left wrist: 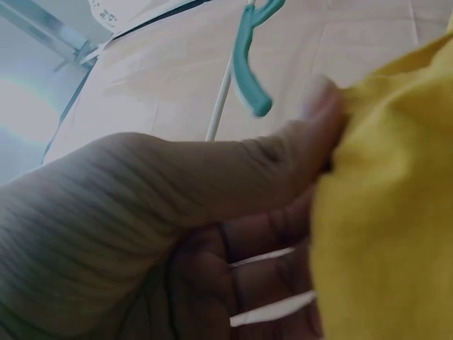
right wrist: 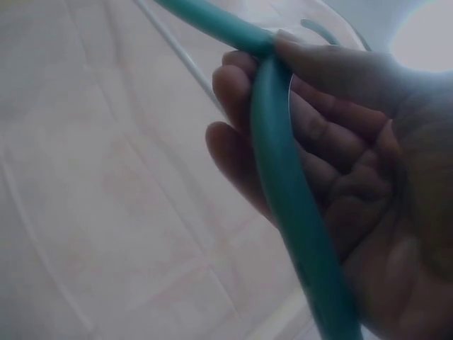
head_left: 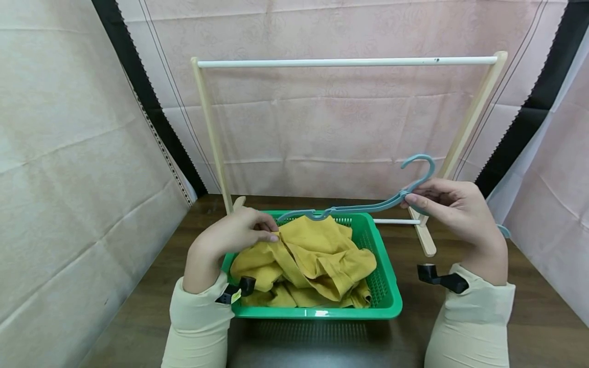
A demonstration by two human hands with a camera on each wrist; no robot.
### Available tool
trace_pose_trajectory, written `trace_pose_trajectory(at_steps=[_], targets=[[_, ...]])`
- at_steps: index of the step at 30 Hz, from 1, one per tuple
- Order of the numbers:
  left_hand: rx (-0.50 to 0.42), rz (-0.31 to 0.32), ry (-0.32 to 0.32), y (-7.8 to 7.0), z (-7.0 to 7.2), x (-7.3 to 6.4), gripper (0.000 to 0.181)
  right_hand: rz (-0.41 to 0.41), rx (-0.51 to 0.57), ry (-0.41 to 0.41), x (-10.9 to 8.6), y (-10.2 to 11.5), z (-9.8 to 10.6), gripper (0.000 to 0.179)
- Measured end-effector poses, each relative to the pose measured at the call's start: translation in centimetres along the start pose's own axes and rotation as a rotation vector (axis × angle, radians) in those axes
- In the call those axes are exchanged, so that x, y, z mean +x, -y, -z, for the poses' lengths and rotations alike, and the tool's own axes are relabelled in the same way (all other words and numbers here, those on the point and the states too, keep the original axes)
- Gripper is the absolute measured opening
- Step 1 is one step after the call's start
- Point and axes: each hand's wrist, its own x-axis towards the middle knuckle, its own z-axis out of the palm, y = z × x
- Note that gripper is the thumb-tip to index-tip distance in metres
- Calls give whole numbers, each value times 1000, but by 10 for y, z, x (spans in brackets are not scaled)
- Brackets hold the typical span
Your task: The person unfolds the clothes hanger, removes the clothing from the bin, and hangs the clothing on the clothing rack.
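Note:
A crumpled yellow cloth (head_left: 317, 260) lies in a green plastic basket (head_left: 394, 301); its exact kind does not show. My left hand (head_left: 244, 230) pinches the cloth's upper left edge between thumb and fingers, and the left wrist view shows the yellow fabric (left wrist: 396, 191) at the thumb tip. My right hand (head_left: 453, 207) grips a blue-green clothes hanger (head_left: 359, 208) just below its hook. One arm of the hanger reaches left over the basket's back rim, above the cloth. In the right wrist view, thumb and fingers close round the hanger (right wrist: 272, 134) at its neck.
Behind the basket stands a rack with a white top bar (head_left: 345, 63) and pale wooden posts (head_left: 211, 133). Its right foot (head_left: 425, 240) rests on the dark wooden table (head_left: 152, 312). Pale fabric walls (head_left: 322, 133) enclose the back and sides.

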Motion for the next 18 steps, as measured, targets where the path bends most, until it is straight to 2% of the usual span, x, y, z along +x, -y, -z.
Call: trace_pose_trajectory(at_steps=[6,9,13,18], targets=[[31,-73,-102,1,6,-2,7,3,2,-1,-2,-1,3,20],[23,-93,-120,1,7,-2,7,-4,-7,13,-2,0,3,18],[18,-80,-134,0,7,-4,7,-22,-9,30,-2,3,4,25],[30,-52,-159,0,8,-6,8,-10,10,24,-3,3,5,25]])
